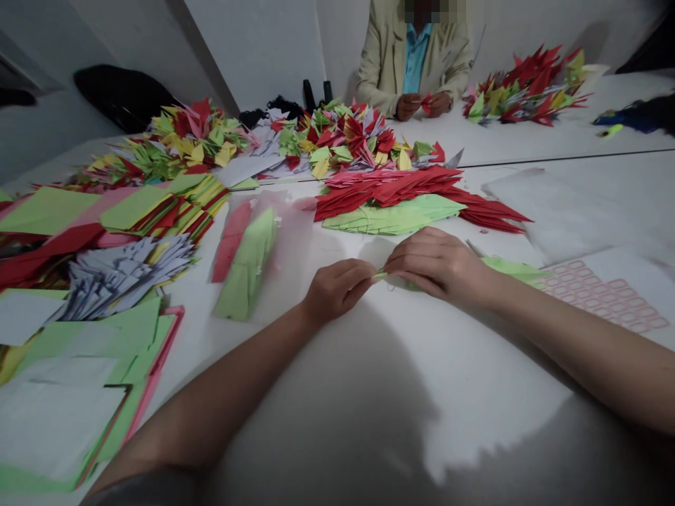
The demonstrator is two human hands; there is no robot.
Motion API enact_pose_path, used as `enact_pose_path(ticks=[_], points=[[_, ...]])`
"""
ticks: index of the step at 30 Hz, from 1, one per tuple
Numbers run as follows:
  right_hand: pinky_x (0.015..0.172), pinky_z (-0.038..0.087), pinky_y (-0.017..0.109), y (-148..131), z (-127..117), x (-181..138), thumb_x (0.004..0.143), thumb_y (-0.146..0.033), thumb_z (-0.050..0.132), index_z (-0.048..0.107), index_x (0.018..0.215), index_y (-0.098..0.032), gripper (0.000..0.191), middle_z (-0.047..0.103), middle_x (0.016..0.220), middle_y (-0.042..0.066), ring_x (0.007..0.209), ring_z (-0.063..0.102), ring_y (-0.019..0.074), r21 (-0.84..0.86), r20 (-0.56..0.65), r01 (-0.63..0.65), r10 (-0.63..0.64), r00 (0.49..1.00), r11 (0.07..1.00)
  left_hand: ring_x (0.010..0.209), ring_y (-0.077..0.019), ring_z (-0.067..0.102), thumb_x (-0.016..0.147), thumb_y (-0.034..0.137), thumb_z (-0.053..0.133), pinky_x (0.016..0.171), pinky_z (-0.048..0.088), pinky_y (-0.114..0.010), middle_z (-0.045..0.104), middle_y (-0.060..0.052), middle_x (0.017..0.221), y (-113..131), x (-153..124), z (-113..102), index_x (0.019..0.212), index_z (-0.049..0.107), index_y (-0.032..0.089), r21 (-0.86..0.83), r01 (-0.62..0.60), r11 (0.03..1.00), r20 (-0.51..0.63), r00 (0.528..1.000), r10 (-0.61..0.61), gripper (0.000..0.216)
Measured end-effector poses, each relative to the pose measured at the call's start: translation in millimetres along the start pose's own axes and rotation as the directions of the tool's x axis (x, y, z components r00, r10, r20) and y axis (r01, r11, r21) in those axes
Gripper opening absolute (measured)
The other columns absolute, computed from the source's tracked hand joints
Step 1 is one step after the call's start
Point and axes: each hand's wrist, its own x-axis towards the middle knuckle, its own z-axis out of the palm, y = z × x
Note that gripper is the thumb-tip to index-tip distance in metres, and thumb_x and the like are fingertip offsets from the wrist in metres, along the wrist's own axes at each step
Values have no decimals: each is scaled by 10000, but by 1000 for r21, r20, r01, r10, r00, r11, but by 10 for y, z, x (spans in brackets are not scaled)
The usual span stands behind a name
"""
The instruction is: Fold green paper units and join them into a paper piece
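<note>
Above the white table (337,400), my left hand (337,287) and my right hand (437,261) meet fingertip to fingertip. Both pinch a small piece of green folded paper (378,275), mostly hidden by the fingers. A thin loop of thread (391,286) hangs under it. Just beyond my hands lie a row of green folded papers (395,214) and a fanned stack of red folded papers (401,188). To the left, a clear plastic bag (287,239) holds green and red folded pieces. More green paper (511,270) lies partly behind my right forearm.
Stacks of coloured paper sheets (121,351) and grey-white folded strips (126,274) fill the left side. Heaps of folded paper (348,133) line the back. A person (416,63) across the table holds red paper. A sheet of red-outlined labels (606,295) lies at right.
</note>
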Motion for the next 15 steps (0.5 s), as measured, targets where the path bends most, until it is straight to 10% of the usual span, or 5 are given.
enact_pose_path(ticks=[15], points=[[758, 431, 323, -9, 149, -14, 930, -238, 492, 615, 936, -173, 140, 694, 894, 57, 864, 617, 171, -38, -7, -15, 14, 1000, 999, 751, -119, 602, 866, 147, 558, 700, 496, -228, 651, -40, 832, 58, 20, 21, 911, 584, 180, 70, -87, 994, 42, 996, 84, 61]])
